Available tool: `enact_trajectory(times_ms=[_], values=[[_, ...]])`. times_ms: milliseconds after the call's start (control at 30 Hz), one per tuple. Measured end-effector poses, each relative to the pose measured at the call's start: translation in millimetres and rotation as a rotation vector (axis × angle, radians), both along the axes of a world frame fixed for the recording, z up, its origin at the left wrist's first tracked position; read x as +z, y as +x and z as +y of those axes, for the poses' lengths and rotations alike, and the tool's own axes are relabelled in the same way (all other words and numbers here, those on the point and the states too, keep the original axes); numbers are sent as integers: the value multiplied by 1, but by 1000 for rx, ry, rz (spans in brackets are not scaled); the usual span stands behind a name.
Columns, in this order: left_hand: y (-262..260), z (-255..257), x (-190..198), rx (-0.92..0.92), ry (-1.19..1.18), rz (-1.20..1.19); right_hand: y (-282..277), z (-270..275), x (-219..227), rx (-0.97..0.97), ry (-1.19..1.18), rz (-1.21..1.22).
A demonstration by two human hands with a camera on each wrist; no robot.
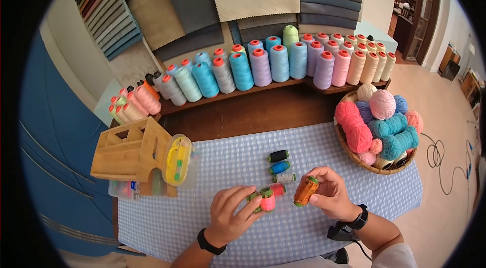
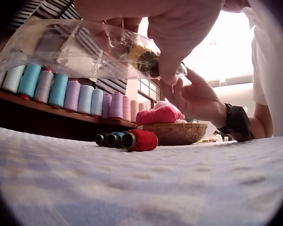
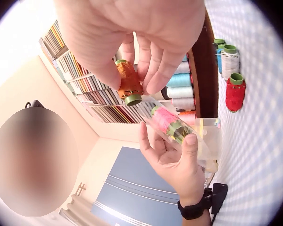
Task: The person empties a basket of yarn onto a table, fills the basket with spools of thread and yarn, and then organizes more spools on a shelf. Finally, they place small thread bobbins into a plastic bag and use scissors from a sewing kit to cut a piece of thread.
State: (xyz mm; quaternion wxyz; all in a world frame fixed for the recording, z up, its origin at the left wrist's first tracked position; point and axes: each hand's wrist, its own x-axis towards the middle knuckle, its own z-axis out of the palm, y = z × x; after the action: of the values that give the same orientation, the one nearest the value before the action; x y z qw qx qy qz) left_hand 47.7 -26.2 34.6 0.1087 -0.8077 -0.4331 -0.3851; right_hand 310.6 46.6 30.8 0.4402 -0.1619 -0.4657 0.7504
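Note:
My right hand pinches an orange thread spool with green ends between thumb and fingers. To its left, my left hand grips a clear plastic bag that holds a pink spool and at least one other with green ends. In the right wrist view the orange spool is close to the bag's end. On the cloth beyond the hands lie a black spool, a blue spool, a white spool and a red spool, in a row.
A wicker basket of yarn balls stands at the right. At the left are a wooden organizer and a clear box with a yellow handle. Large thread cones line the shelf behind the checked cloth.

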Motion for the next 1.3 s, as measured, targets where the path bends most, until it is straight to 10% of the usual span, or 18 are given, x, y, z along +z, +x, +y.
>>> enact_trajectory(times_ms=[367, 633, 933, 1300], values=[[0, -1, -4, 3, -15, 1, -2, 1, -12, -15, 190, 89], [2, -2, -2, 15, -15, -10, -2, 2, 4, -189, 851, -444], [3, -3, 0, 1, -22, 114, -9, -8, -3, -229, 554, -348], [6, -3, 3, 0, -66, 153, -5, -4, 6, -298, 787, -535]])
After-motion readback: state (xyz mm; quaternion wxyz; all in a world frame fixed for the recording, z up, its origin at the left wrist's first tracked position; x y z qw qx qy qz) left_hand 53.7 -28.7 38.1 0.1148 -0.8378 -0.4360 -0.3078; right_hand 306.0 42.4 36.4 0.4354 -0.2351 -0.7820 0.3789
